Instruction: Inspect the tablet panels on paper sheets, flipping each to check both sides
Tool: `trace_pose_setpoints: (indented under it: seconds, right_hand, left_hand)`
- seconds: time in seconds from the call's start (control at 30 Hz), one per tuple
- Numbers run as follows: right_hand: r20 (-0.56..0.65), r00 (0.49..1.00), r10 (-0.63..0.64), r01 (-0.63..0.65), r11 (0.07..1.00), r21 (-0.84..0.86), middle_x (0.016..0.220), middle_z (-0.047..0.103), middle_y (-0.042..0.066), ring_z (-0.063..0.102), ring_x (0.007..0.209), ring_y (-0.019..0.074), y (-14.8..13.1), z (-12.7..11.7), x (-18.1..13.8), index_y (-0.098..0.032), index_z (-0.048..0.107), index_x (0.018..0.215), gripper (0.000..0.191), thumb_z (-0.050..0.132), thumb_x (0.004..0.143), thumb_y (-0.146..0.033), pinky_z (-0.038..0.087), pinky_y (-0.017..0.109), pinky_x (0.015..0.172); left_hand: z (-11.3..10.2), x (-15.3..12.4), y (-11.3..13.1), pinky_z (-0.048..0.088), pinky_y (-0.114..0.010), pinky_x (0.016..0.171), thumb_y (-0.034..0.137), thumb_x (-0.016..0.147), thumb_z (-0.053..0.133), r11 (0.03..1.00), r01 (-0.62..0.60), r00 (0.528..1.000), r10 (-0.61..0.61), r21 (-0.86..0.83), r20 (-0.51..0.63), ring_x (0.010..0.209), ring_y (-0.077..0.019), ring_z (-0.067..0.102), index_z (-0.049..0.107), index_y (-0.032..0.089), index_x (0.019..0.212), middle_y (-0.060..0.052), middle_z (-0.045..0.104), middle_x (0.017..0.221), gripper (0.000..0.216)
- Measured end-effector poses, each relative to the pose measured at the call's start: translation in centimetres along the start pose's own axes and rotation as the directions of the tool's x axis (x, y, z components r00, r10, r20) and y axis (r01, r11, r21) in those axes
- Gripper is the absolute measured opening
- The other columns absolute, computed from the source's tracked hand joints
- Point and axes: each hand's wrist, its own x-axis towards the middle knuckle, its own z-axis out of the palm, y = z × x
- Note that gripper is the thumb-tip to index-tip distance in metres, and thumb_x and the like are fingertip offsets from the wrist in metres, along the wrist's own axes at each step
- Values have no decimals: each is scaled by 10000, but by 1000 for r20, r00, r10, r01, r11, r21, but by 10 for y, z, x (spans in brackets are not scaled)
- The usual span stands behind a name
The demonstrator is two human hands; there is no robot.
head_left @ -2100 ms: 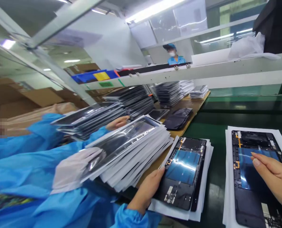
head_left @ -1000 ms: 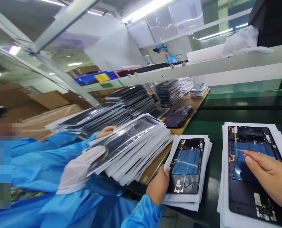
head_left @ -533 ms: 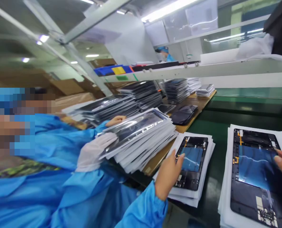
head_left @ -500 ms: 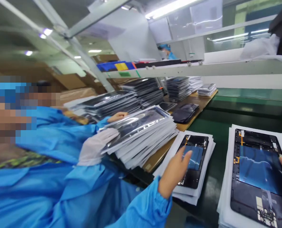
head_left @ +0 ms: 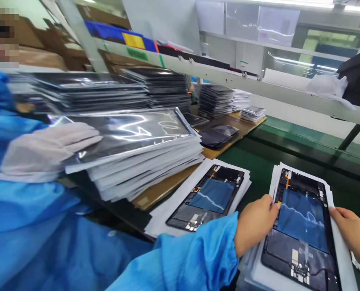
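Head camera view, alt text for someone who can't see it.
A person's left hand and right hand are at opposite edges of an opened tablet lying on white sheets. A second tablet lies to its left; farther left, a co-worker's gloved hand is on a pile topped by a glossy panel.

Smooth, glossy blue film (head_left: pixel 301 218) on the right-hand device (head_left: pixel 276 242), set in matt black, plastic-looking casing, over smooth matt white paper (head_left: pixel 267 279). Same glossy film and dull black on the second device (head_left: pixel 180 216), near the right edge of the brown, wood-like board (head_left: pixel 155 194). Smooth, faintly reflective green table (head_left: pixel 252 149). Toward the board's near edge, shiny, rippled clear plastic over a dark panel (head_left: pixel 128 133). Wrinkled, plastic-looking dark pouch (head_left: pixel 217 134) at its right edge. Matt white cloth-like glove (head_left: pixel 49 151); soft-sheened blue cloth sleeve (head_left: pixel 186 254).
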Motion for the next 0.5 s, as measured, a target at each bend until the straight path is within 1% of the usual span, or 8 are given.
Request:
trace_pose_setpoints:
  seconds: [0.07, 0.13, 0.2, 0.27, 0.33, 0.37, 0.43, 0.5]
  right_hand:
    - [-6, 998, 65, -65, 997, -43, 692, 680, 43, 640, 611, 262, -6, -5, -2, -253, 646, 729, 303, 460, 744, -492, 496, 344, 503]
    - [-21, 994, 109, -109, 994, -9, 689, 672, 48, 633, 609, 265, -9, -8, -6, -251, 627, 745, 322, 440, 752, -513, 486, 348, 502]
    - [-49, 990, 131, -123, 982, 144, 713, 668, 49, 630, 626, 258, -11, -8, -15, -240, 606, 829, 353, 402, 778, -524, 488, 348, 522]
    - [-82, 987, 138, -101, 931, 350, 777, 669, 46, 631, 708, 250, -15, -6, -26, -226, 568, 944, 377, 382, 800, -520, 502, 343, 582]
    - [-120, 977, 177, -98, 870, 484, 819, 665, 41, 622, 797, 253, -23, -4, -36, -219, 539, 997, 390, 396, 803, -527, 507, 340, 638]
    - [-137, 967, 213, -114, 849, 516, 827, 662, 41, 616, 819, 258, -30, -4, -40, -219, 536, 996, 398, 409, 798, -540, 507, 341, 651]
    - [-156, 948, 276, -147, 820, 554, 828, 655, 49, 612, 816, 265, -46, -2, -46, -212, 543, 964, 417, 429, 784, -570, 509, 343, 654]
    - [-136, 947, 291, -160, 794, 587, 828, 651, 60, 612, 808, 262, -63, 1, -51, -199, 545, 932, 426, 439, 778, -582, 512, 337, 659]
  left_hand:
    - [2, 1, 0, 287, -266, 547, 343, 844, 332, 1000, -20, 1000, 20, -16, 0, 652, -175, 536, 501, 182, 703, -58, 582, 704, 273]
    - [4, -1, 1, 309, -266, 578, 309, 851, 311, 995, -93, 994, 90, -39, -61, 664, -163, 515, 443, 183, 630, -55, 559, 696, 287]
    - [4, -5, 4, 334, -271, 632, 302, 859, 294, 979, -194, 967, 180, -66, -179, 706, -161, 501, 401, 184, 599, -55, 546, 715, 304]
    - [1, -11, 8, 351, -274, 659, 332, 865, 284, 962, -234, 941, 188, -142, -281, 711, -158, 494, 426, 187, 630, -48, 545, 729, 310]
    - [-3, -15, 10, 372, -270, 659, 389, 857, 306, 938, -183, 949, 90, -296, -302, 704, -157, 504, 496, 191, 734, -34, 562, 743, 300]
    - [-5, -16, 11, 384, -267, 670, 406, 847, 327, 911, -137, 961, 26, -390, -276, 722, -159, 516, 526, 189, 798, -31, 577, 767, 298]
    - [-6, -14, 9, 406, -268, 714, 404, 835, 360, 826, -20, 982, -91, -563, -168, 798, -171, 537, 559, 172, 878, -37, 601, 833, 309]
    - [-5, -9, 6, 413, -289, 746, 387, 838, 359, 758, 87, 976, -195, -646, -98, 846, -191, 544, 576, 149, 840, -50, 610, 840, 322]
